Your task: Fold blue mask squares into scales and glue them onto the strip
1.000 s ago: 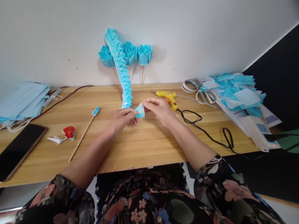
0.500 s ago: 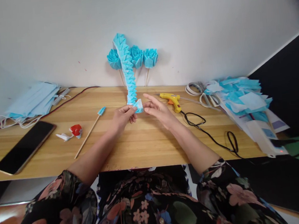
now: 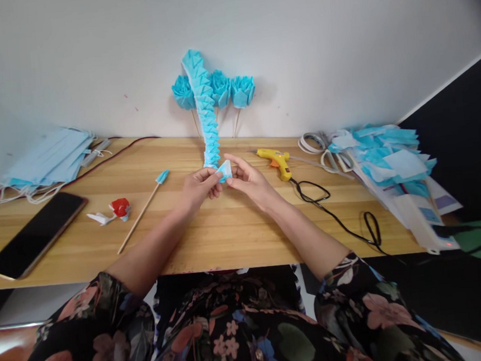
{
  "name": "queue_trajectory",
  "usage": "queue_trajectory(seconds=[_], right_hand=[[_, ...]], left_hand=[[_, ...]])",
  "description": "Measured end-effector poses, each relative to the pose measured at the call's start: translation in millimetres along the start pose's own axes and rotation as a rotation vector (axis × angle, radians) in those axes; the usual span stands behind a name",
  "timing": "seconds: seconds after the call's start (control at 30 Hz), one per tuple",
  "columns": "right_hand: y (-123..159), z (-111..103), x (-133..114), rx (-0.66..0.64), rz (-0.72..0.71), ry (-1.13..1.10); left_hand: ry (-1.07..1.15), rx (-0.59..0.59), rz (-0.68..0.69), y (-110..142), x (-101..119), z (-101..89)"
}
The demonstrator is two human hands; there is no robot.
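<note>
A long blue strip of overlapping folded fabric petals [image 3: 204,102] rises from the desk toward the wall, its top bending left. My left hand [image 3: 201,187] pinches its near end between thumb and fingers. There a small folded flap [image 3: 224,172] with a white face sticks out to the right. My right hand [image 3: 251,182] is closed in on that flap from the right, thumb below and fingers above. Behind the strip, blue fabric flowers [image 3: 243,91] on thin sticks lean against the wall. Left of my left hand lies a stick with a blue bud tip [image 3: 163,177].
A yellow glue gun [image 3: 275,159] with a black cord lies to the right, near tape rolls [image 3: 313,142] and a pile of blue fabric pieces [image 3: 390,156]. Face masks [image 3: 49,158], a phone [image 3: 35,235] and a red-and-white wrapper [image 3: 120,208] lie on the left.
My right hand has moved slightly left and closed its fingers on the flap at the strip's end. The flap now stands more upright. My left hand keeps its pinch.
</note>
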State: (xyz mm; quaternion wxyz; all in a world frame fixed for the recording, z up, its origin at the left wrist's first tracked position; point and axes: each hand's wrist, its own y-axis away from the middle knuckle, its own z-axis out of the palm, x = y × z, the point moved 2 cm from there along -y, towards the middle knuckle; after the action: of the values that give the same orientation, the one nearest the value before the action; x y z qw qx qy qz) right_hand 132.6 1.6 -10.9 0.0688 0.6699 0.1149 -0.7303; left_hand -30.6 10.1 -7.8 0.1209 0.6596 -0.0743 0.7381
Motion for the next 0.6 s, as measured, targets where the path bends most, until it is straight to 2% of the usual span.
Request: queue_trajectory(seconds=[0.4, 0.6], right_hand=[[0.3, 5.1, 0.0, 0.028, 0.017, -0.022], [0.7, 3.7, -2.5, 0.058, 0.014, -0.033]], left_hand=[[-0.099, 0.012, 0.071, 1.1, -0.7, 1.8], [0.025, -0.077, -0.009, 0.1, -1.0, 3.6]])
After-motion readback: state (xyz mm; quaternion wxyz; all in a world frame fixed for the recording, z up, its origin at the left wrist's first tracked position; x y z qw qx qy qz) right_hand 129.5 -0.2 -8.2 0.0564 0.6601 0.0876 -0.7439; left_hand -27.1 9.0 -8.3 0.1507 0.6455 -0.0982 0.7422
